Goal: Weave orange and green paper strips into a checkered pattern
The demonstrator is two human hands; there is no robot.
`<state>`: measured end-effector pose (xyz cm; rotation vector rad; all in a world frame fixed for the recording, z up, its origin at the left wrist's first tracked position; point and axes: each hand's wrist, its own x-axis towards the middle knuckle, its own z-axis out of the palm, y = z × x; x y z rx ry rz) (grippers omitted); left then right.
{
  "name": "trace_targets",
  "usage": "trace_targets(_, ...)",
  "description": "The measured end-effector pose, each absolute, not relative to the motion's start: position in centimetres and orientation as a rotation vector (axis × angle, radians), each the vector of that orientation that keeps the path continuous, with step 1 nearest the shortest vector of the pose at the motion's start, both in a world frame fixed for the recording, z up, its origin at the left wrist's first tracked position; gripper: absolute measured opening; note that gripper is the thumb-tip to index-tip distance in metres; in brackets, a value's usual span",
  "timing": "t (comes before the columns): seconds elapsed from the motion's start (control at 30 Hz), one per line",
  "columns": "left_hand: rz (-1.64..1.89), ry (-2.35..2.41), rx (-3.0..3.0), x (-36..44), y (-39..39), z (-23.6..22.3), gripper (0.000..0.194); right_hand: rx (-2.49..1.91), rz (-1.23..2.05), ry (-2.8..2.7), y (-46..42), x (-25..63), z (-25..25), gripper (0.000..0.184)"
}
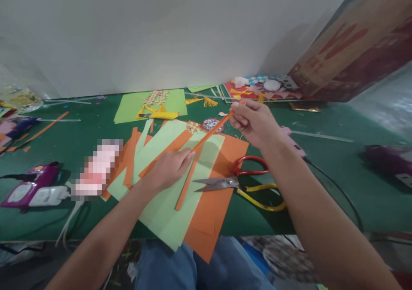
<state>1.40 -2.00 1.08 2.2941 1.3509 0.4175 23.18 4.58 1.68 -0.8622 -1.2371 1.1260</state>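
A narrow orange paper strip stretches at a slant between my hands, above the stacked paper. My left hand is closed on its lower end, over a pale green paper sheet. At the upper end, my right hand pinches the strip between thumb and fingers. Another orange strip lies on the green sheet just below. Beneath my right forearm rest scissors with one red and one yellow handle, blades spread, partly over an orange paper sheet.
A yellow utility knife lies on green paper at the back. Left are a pixelated object and a purple device with cables. A pink glue gun sits right. A cardboard box leans at back right.
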Motion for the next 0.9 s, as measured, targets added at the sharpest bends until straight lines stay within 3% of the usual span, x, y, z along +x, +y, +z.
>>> trace_targets(0.23, 0.332, 1.458, 2.428, 1.3, -1.9, 0.6, 0.035, -1.019, 1.26, -1.276, 4.0, 21.5, 1.5, 0.03)
trace_targets(0.4, 0.289, 1.548, 2.547, 1.1, -1.8, 0.3, 0.033, -1.094, 1.444, -1.629, 3.1, 19.3, 0.6, 0.031)
trace_targets(0.67, 0.233, 1.657, 2.658, 0.4, -2.2, 0.6, 0.041, -1.144, 1.483, -1.564, 2.7, 18.3, 0.1, 0.036)
trace_targets(0.9, 1.219, 1.793, 2.712, -7.1, -7.7, 0.2, 0.022, -1.193, 1.436, -1.502, 2.8, 18.2, 0.0, 0.039)
